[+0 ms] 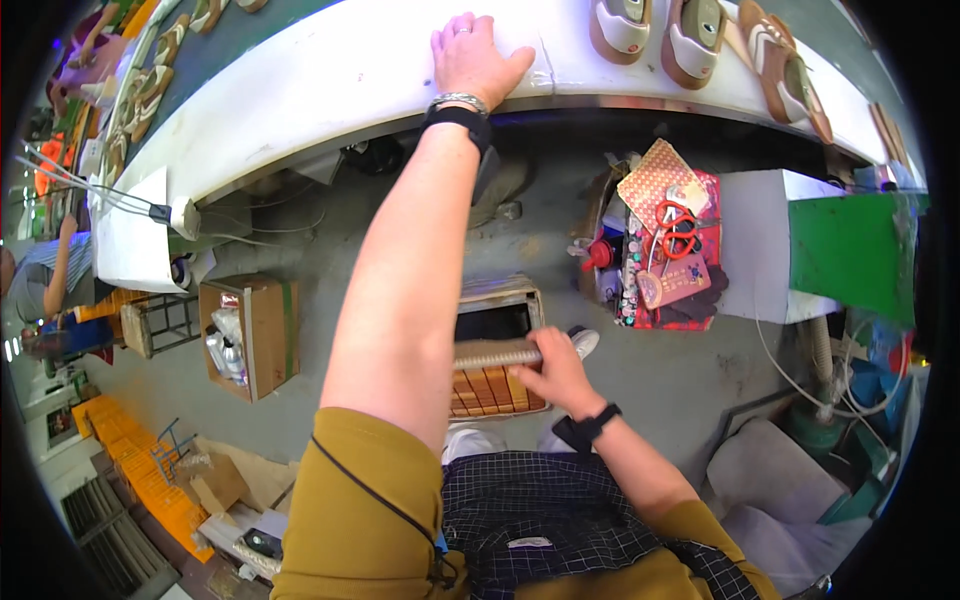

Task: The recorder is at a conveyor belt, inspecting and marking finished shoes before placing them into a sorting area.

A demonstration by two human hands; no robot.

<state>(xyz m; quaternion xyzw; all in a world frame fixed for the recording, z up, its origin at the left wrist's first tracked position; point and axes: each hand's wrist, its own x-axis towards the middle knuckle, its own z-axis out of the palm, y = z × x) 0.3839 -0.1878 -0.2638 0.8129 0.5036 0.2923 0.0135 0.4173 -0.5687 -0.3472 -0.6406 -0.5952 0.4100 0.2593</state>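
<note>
My left hand lies palm down on the white bench top, its fingers apart and nothing in it. A ring and a bracelet show on it. Below, my right hand has its fingers wrapped over the ribbed edge of a slatted wooden stool, close in front of my body. The stool has orange-brown slats and a pale frame around a dark opening. To the right of my left hand, several white and brown shoes stand on the bench.
Under the bench, an open carton holding bottles stands left. At right sits a box topped with orange-handled scissors and a patterned card, beside a green panel. Cables hang near both sides. Another person is at far left.
</note>
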